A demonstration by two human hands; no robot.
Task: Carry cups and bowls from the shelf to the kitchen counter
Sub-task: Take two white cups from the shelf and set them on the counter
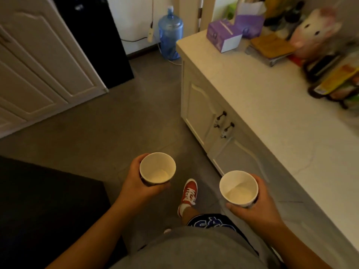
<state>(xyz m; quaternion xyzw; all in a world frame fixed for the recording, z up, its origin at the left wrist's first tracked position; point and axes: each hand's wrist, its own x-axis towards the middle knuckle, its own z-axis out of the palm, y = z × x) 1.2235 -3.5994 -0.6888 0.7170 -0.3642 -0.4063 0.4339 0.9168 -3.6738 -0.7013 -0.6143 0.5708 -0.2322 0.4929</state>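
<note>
I hold two empty white paper cups upright over the grey floor. My left hand is wrapped around the left cup from its left side. The right cup sits in my right hand, close to the front edge of the white kitchen counter. The counter runs along the right side, its cabinet doors below it. No shelf is in view.
On the counter's far end lie a purple tissue box, a wooden board, a plush toy and packaged goods. A blue water jug stands on the floor ahead. White cabinets line the left; a dark surface is lower left.
</note>
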